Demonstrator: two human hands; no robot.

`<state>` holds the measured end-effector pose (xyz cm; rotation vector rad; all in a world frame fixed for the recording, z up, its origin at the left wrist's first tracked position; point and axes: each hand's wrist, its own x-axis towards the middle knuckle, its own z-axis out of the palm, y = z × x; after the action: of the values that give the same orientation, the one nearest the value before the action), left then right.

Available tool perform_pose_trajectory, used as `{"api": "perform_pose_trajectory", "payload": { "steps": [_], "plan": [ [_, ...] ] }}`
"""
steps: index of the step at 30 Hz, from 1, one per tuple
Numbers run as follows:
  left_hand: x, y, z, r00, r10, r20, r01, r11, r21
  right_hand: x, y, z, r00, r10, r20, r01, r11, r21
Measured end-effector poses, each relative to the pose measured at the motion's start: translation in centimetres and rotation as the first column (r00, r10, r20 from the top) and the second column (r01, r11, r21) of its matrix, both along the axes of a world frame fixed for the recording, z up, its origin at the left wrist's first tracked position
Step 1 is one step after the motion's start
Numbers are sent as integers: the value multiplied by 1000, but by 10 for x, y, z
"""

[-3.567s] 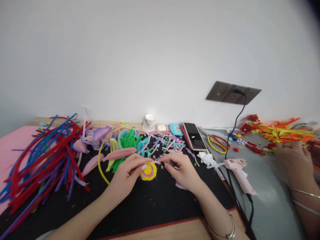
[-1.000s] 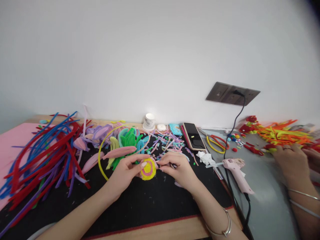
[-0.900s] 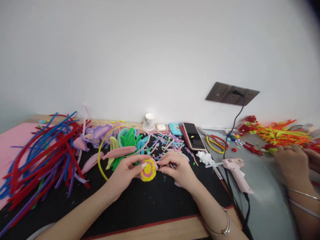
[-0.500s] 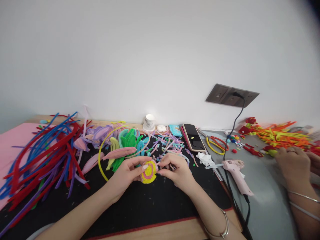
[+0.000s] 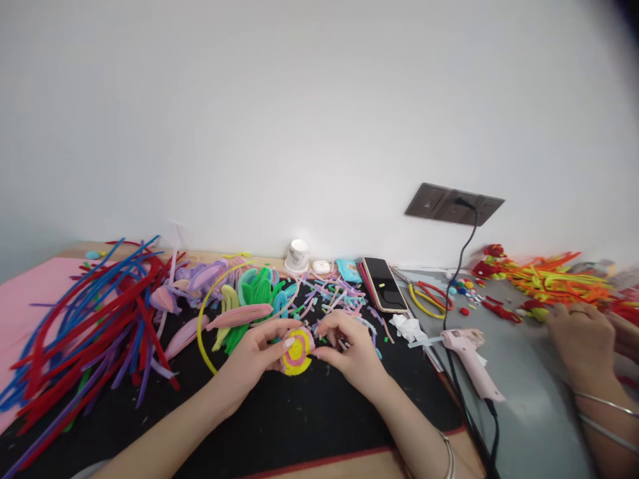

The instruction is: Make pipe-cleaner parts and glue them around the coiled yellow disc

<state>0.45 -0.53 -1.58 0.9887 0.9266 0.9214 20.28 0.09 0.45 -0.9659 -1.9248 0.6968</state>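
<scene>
My left hand point(image 5: 262, 349) pinches a round coil of fuzzy pipe cleaner point(image 5: 299, 352) between thumb and fingers. The coil has a yellow centre, a pink ring, a yellow band and a pale pink edge at the top. At its right side is my right hand point(image 5: 349, 342), thumb and index finger apart, their tips close to the coil's rim. Whether those tips touch the rim I cannot tell. Both hands are above a black mat point(image 5: 299, 419). Behind them lie green pipe-cleaner leaves point(image 5: 259, 286) and a pink petal point(image 5: 239, 315).
Long red and blue pipe cleaners point(image 5: 100, 319) heap at the left. Cut bits point(image 5: 334, 293), a paper cup point(image 5: 298, 255) and a phone point(image 5: 383, 283) lie behind. Right are scissors point(image 5: 426, 299), a corded glue gun point(image 5: 472, 362) and another person's hand point(image 5: 582, 339).
The view has tilted slightly upward, so the back of the table sits lower. My right thumb and index finger have spread a little at the coil's edge; my left hand keeps its hold.
</scene>
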Motion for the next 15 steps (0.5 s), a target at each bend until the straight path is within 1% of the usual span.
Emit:
{"api": "perform_pose_trajectory", "payload": {
  "steps": [5, 9, 15],
  "plan": [
    [1, 1, 4, 1000, 16, 18, -16, 1000, 7, 0, 1, 1, 999, 10, 49, -11, 1000, 12],
    [2, 1, 6, 998, 55, 18, -55, 998, 10, -1, 2, 2, 999, 31, 37, -32, 999, 25],
    [3, 2, 10, 994, 105, -13, -105, 994, 35, -1, 3, 0, 999, 19, 49, -20, 1000, 20]
  ]
}}
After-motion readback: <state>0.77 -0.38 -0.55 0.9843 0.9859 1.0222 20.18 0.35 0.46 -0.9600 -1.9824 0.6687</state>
